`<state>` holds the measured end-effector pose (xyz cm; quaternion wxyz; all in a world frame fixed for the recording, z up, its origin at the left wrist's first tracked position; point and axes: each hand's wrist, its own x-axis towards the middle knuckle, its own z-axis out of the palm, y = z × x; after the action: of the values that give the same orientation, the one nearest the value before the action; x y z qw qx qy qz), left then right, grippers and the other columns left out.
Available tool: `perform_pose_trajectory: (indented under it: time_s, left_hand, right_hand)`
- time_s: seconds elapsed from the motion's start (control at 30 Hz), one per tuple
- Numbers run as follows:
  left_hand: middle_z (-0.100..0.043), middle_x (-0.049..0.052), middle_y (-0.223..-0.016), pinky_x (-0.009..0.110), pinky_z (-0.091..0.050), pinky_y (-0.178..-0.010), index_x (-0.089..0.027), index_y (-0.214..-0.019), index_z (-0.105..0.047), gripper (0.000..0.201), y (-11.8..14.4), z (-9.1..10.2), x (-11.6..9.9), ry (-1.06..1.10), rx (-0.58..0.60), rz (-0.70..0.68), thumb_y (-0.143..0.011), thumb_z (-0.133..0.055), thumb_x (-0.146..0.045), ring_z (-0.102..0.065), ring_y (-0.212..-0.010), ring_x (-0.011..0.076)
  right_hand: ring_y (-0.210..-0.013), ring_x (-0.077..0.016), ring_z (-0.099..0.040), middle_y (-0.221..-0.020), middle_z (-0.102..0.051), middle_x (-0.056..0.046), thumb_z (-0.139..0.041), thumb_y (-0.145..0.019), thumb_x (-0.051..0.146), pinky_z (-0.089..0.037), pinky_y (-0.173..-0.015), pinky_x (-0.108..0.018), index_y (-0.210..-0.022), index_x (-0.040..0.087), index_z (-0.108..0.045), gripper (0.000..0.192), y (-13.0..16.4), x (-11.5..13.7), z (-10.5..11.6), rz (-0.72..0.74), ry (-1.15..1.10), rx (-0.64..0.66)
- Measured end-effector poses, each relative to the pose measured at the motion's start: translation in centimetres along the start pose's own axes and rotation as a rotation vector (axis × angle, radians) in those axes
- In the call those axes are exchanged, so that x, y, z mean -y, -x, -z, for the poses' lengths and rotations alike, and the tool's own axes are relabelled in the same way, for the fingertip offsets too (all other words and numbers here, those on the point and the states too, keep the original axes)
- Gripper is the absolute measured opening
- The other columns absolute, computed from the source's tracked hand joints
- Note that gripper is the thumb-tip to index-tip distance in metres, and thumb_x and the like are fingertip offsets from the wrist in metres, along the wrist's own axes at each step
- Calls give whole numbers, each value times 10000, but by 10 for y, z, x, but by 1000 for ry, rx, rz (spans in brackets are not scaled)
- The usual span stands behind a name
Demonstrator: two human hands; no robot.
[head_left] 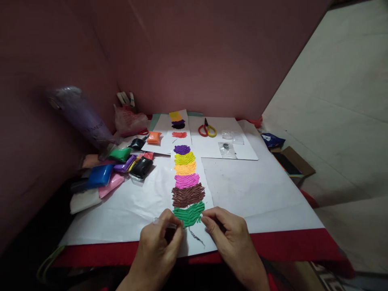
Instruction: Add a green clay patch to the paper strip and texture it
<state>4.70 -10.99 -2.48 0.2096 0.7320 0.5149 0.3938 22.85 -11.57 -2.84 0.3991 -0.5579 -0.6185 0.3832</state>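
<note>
A long strip of white paper point(209, 197) lies in front of me, covered with bands of coloured clay strands. Nearest me is the green clay band point(189, 214), and beyond it the brown clay band point(188, 195). My left hand point(162, 238) is closed at the green band's lower left edge, around a thin clear plastic piece whose kind I cannot make out. At the green band's right end, my right hand point(228, 232) pinches thumb and forefinger together; whatever is between them is too small to name. A dark drawn line point(197, 237) runs below the green.
Soft clay packets, including a blue packet point(99, 176) and a green packet point(120, 154), are heaped at left. Scissors point(207, 129) with red and yellow handles lie at the back on white sheets, near a small clear bag point(227, 150). A purple cylinder point(83, 117) leans by the wall.
</note>
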Motion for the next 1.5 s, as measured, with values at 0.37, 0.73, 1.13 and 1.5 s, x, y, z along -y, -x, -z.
perform_pose_trajectory:
  time_s: [0.37, 0.73, 1.13, 1.5]
  left_hand:
    - [-595, -54, -553, 153, -420, -443, -215, -795, -526, 112, 2, -11, 1, 1, 27, -36, -835, -483, -119, -562, -444, 81]
    - [-548, -61, -529, 155, -407, -450, -221, -756, -481, 161, -1, 0, 0, -122, 78, -47, -817, -425, -83, -529, -430, 80]
    - [-555, -67, -513, 156, -415, -431, -221, -736, -489, 132, -2, 17, 9, -173, 50, 3, -834, -469, -135, -534, -410, 78]
    - [-605, -38, -542, 181, -416, -395, -201, -707, -552, 140, -13, 13, 15, 16, -35, 185, -842, -543, -237, -566, -432, 100]
  right_hand:
    - [-632, -143, -568, -715, -644, -13, -519, -928, 290, -441, -572, -245, -835, 184, -670, 207, -1, 2, 1, 10, 9, 0]
    - [-633, -146, -571, -721, -648, -17, -516, -930, 273, -449, -583, -253, -838, 183, -673, 203, -2, 4, 1, -3, -3, -1]
    - [-639, -144, -580, -717, -645, -8, -517, -934, 281, -449, -592, -251, -834, 185, -666, 204, -1, 2, 1, 22, 17, 1]
    - [-638, -152, -580, -701, -640, -9, -512, -936, 312, -449, -586, -252, -825, 188, -659, 222, 0, 1, 1, 13, 26, 4]
